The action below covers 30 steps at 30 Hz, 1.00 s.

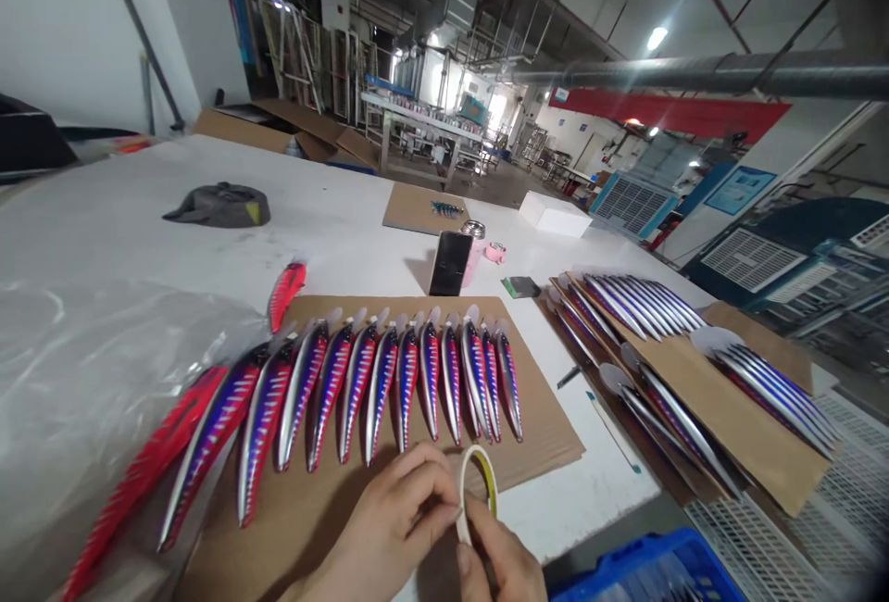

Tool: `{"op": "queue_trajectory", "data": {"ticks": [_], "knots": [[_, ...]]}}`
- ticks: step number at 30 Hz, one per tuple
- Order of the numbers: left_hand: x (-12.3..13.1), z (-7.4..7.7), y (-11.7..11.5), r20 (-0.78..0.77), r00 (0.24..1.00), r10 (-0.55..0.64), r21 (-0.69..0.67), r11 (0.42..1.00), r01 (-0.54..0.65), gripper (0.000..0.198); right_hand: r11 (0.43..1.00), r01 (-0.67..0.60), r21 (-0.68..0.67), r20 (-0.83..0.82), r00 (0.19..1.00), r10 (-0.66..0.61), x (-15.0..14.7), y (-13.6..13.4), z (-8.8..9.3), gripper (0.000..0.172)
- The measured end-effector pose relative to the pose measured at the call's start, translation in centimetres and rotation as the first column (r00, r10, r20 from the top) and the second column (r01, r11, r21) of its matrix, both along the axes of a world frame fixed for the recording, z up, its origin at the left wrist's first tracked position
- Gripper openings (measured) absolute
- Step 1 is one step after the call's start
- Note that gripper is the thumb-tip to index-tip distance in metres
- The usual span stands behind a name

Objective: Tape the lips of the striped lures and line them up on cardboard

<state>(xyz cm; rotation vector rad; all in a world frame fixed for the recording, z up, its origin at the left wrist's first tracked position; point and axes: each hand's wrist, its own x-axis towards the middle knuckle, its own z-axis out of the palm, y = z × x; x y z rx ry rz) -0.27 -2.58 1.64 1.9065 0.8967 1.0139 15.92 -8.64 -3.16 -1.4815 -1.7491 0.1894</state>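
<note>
1. Head view: your right hand [504, 558] grasps the tape roll [464, 482] over the near edge of the cardboard sheet [542, 435]; your left hand [395, 519] curls against the roll's rim, and you cannot tell whether it pinches tape.
2. Risk: a low sweep of your left hand could skew the lures [359, 380], set closely across the sheet; loose tape might snag one.
3. Edges: left of the sheet, plastic film [125, 352] could drag lures if pulled; near-right of it sits a blue crate [653, 565].
4. Room: right of the sheet, a table [548, 514] strip runs toward stacked boards [729, 398].
</note>
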Motion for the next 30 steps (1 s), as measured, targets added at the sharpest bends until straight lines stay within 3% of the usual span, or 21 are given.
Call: {"op": "queue_trajectory", "data": {"ticks": [8, 14, 20, 27, 30], "knots": [[0.1, 0.2, -0.3, 0.02, 1.0, -0.023, 0.034, 0.999, 0.022, 0.019, 0.997, -0.023, 0.073, 0.009, 1.0, 0.022, 1.4, 1.4, 2.0, 0.021], [0.0, 0.2, -0.2, -0.003, 0.986, 0.165, -0.037, 0.986, -0.165, 0.039, 0.997, 0.004, 0.077, 0.144, 0.989, -0.015, 1.5, 1.8, 3.2, 0.02], [0.0, -0.1, -0.3, -0.188, 0.98, 0.056, 0.25, 0.968, -0.007, 0.017, 0.996, -0.058, 0.074, 0.27, 0.962, 0.036, 1.1, 1.9, 2.9, 0.025], [0.2, 0.0, -0.1, -0.36, 0.917, 0.17, 0.468, 0.883, 0.02, 0.021, 0.992, -0.083, 0.099, 0.317, 0.947, 0.047, 0.8, 2.4, 2.9, 0.02], [0.3, -0.4, 0.0, -0.334, 0.921, 0.201, 0.528, 0.849, 0.006, 0.027, 0.983, -0.012, 0.182, 0.205, 0.978, -0.026, -0.2, 2.6, 2.7, 0.023]]}}
